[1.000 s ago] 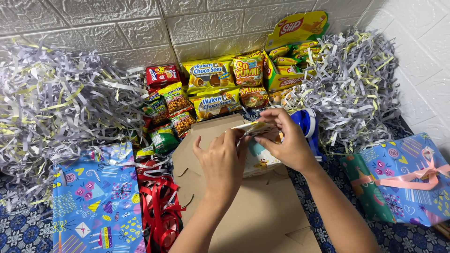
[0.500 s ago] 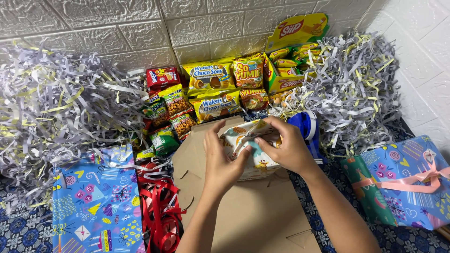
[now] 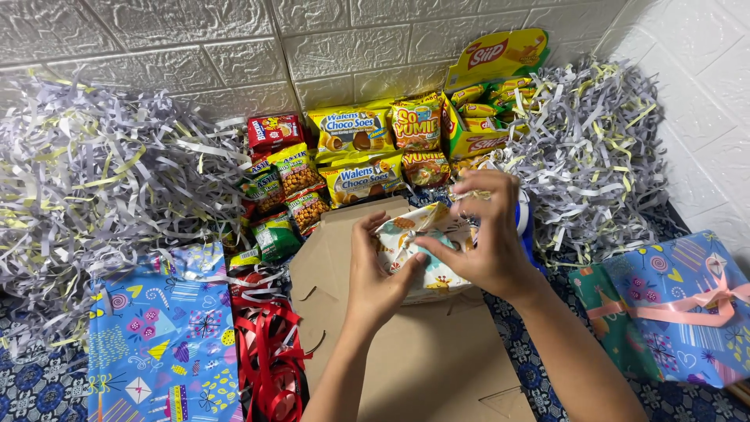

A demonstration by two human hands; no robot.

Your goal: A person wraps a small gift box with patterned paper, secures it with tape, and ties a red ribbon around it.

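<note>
A: Cardboard (image 3: 406,352), brown, is lying flat at centre w/ both hands working over its far end. What are they holding?

B: Both are gripping a small wrapped parcel (image 3: 426,254), pale paper w/ orange and teal prints. It's sitting on the cardboard's top edge, just past centre.

A: Left hand (image 3: 375,273)?

B: Coming up from 6 o'clock, palm down, fingers curled narrow round the parcel's left side, thumb pressing on the front.

A: Right hand (image 3: 484,242)?

B: Coming in from 5 o'clock, covering the parcel's right side. Thumb and forefinger are pinching shut on a bit of wrap at the parcel's top, approx 1 o'clock of it. Other fingers are folding loosely over the paper.

A: What's around?

B: Snack packs (image 3: 359,152), yellow, red and green, are stacking against the white brick wall (image 3: 195,55) at 12 o'clock. Shredded paper (image 3: 94,187), grey-white w/ yellow bits, is piling at 10 o'clock, and more at 2 o'clock. Blue gift wrap (image 3: 160,344) is lying at 8 o'clock, red ribbon (image 3: 269,359) bunching just beside the cardboard at 7 o'clock.

A: Right side?

B: Wrapped gift (image 3: 672,312) w/ pink ribbon is resting at 4 o'clock, well apart from the hands. Something blue is peeking out behind the right hand; can't tell what it is.
</note>
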